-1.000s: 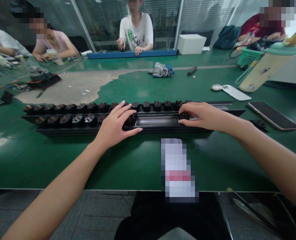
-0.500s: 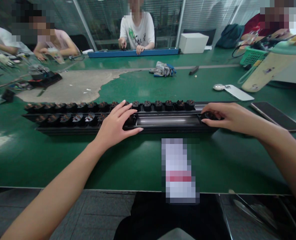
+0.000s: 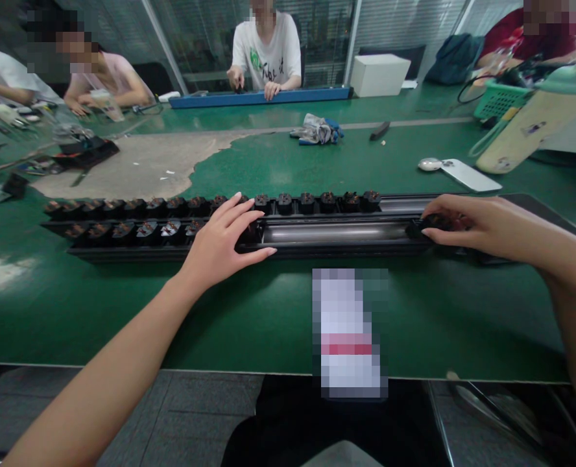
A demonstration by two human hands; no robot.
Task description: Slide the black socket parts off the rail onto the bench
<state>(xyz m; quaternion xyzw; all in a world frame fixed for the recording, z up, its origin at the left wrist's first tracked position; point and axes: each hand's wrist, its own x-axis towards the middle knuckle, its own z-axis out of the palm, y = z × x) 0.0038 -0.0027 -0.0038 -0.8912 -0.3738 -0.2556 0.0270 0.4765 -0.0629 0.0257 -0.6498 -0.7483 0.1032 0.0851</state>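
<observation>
The left hand (image 3: 220, 243) spreads open over the plug row (image 3: 124, 232) in the front track (image 3: 336, 233); the right hand (image 3: 477, 220) pinches a black piece (image 3: 436, 227), partly hidden, seemingly a plug, at its right end. The back track (image 3: 405, 205) holds similar plugs (image 3: 285, 203); a green basket (image 3: 499, 104) holds dark items (image 3: 531, 72).

black rails (image 3: 327, 249), black copper-topped modules (image 3: 307, 203), green tabletop (image 3: 249, 324), blue bar (image 3: 249, 99)

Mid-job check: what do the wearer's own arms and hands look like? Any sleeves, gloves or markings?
The left hand and right hand are ungloved. The left forearm and right forearm are bare as far as the frame shows, slim and tapering toward the wrists. No sleeve, watch, bracelet, ring, cable or marking is visible.
</observation>
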